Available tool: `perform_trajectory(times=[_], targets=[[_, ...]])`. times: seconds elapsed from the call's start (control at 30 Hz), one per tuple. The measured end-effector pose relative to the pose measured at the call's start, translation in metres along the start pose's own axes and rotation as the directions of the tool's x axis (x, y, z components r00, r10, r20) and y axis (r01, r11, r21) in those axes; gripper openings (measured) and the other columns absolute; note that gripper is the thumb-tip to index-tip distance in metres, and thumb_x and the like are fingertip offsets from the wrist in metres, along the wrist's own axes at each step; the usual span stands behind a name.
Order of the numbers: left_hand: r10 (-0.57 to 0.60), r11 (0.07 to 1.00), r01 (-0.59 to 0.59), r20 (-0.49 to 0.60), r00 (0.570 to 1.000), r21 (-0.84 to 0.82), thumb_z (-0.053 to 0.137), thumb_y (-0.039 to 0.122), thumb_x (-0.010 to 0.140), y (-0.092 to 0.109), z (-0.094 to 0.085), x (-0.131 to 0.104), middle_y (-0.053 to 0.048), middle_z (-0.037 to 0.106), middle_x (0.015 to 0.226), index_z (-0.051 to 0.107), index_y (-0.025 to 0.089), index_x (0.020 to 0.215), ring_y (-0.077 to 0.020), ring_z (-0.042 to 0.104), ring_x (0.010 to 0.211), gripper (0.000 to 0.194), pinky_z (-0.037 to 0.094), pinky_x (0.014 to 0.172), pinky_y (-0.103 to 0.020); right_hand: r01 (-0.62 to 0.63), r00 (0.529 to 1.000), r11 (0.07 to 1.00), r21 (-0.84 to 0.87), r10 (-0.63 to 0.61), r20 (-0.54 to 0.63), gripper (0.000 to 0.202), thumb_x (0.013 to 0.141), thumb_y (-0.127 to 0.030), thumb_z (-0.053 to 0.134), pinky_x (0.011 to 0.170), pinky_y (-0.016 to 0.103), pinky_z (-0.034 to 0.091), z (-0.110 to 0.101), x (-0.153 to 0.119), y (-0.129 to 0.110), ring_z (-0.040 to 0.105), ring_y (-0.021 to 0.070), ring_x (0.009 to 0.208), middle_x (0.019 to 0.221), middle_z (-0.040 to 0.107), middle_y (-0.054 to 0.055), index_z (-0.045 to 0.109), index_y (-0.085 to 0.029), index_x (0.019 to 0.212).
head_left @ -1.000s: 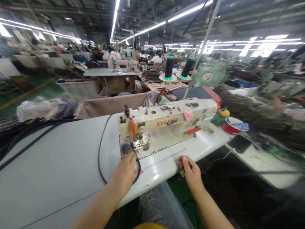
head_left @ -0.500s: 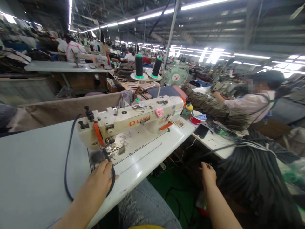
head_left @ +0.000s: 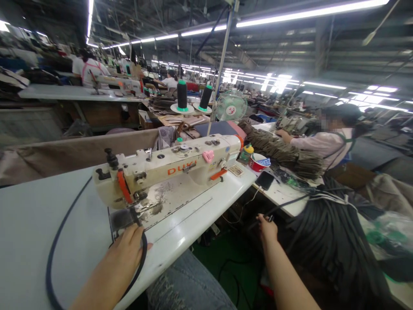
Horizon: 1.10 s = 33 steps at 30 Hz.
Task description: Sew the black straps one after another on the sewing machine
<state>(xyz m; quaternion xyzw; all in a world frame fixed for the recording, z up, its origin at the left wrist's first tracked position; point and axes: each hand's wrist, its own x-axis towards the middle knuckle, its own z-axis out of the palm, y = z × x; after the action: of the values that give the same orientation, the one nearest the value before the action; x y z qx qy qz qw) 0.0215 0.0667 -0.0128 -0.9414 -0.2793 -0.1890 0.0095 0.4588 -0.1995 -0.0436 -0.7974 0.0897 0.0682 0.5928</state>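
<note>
My left hand [head_left: 124,254] rests at the needle end of the white sewing machine [head_left: 180,165], its fingers closed on a dark cord [head_left: 143,254]. That cord passes by the needle area and loops over the white table [head_left: 26,228] on the left. Off the table's right edge, my right hand [head_left: 268,228] is closed around a small dark object [head_left: 270,218], too small to name. A dark strip runs from near this hand towards a large bundle of dark strips [head_left: 335,241] on the right.
A phone [head_left: 265,180], a red and white bowl [head_left: 259,162] and a yellow-capped bottle [head_left: 247,151] stand behind the machine's right end. Two thread cones [head_left: 182,95] and a green fan [head_left: 231,106] are farther back. A person [head_left: 332,137] works at the right.
The view has turned slightly, shifting the scene left. The cord loop on the table spreads wider to the left. My right hand has risen a little, and the dark strip shows beside it.
</note>
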Motion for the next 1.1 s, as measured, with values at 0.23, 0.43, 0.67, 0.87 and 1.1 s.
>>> perform_trajectory(times=[0.23, 0.43, 0.67, 0.87, 1.1], targets=[[0.075, 0.994, -0.077, 0.033, 0.997, 0.073, 0.035, 0.021, 0.098, 0.0, -0.007, 0.001, -0.02, 0.063, 0.132, 0.066, 0.009, 0.125, -0.0317, 0.063, 0.121, 0.043, 0.056, 0.104, -0.047, -0.192, 0.946, 0.979, -0.073, 0.205, 0.25, 0.024, 0.098, -0.036, 0.069, 0.044, 0.018, 0.04, 0.032, -0.096, 0.074, 0.046, 0.0055, 0.047, 0.066, 0.056, -0.007, 0.065, -0.013, 0.09], [0.063, 0.994, -0.067, 0.048, 0.997, 0.086, 0.037, 0.022, 0.099, -0.001, -0.001, -0.003, -0.019, 0.061, 0.135, 0.064, 0.01, 0.128, -0.0313, 0.062, 0.124, 0.041, 0.055, 0.106, -0.045, -0.091, 0.988, 0.994, 0.065, 0.082, 0.13, 0.035, 0.093, -0.05, 0.068, 0.04, 0.019, 0.025, 0.011, -0.041, 0.021, 0.034, 0.0047, 0.04, 0.058, 0.049, -0.01, 0.065, -0.016, 0.097], [0.005, 0.998, -0.007, 0.028, 1.0, 0.067, 0.042, 0.023, 0.1, 0.008, -0.002, -0.001, -0.019, 0.06, 0.136, 0.064, 0.011, 0.129, -0.0318, 0.061, 0.126, 0.038, 0.053, 0.109, -0.048, 0.041, 0.986, 0.99, 0.135, -0.061, 0.153, 0.067, 0.064, -0.074, 0.072, 0.04, 0.024, 0.02, 0.015, -0.048, -0.007, 0.032, 0.0073, 0.04, 0.056, 0.05, -0.005, 0.07, -0.014, 0.092], [0.02, 0.999, -0.024, 0.09, 0.996, 0.048, 0.046, 0.017, 0.099, 0.018, -0.02, 0.008, -0.018, 0.062, 0.131, 0.069, 0.011, 0.116, -0.0319, 0.058, 0.129, 0.029, 0.048, 0.114, -0.048, 0.08, 0.965, 0.993, 0.085, -0.098, 0.244, 0.062, 0.068, -0.071, 0.07, 0.039, 0.028, 0.025, 0.022, -0.077, -0.024, 0.038, 0.0116, 0.044, 0.06, 0.054, -0.001, 0.073, -0.013, 0.09], [-0.095, 0.995, 0.093, 0.179, 0.979, 0.019, 0.059, 0.022, 0.097, 0.027, -0.034, 0.019, -0.021, 0.059, 0.134, 0.059, 0.005, 0.131, -0.033, 0.058, 0.13, 0.038, 0.047, 0.115, -0.047, 0.204, 0.92, 0.979, -0.011, -0.188, 0.345, 0.058, 0.054, -0.053, 0.08, 0.058, 0.028, 0.047, 0.041, -0.098, -0.068, 0.061, 0.0206, 0.077, 0.092, 0.072, 0.008, 0.073, -0.014, 0.096]])
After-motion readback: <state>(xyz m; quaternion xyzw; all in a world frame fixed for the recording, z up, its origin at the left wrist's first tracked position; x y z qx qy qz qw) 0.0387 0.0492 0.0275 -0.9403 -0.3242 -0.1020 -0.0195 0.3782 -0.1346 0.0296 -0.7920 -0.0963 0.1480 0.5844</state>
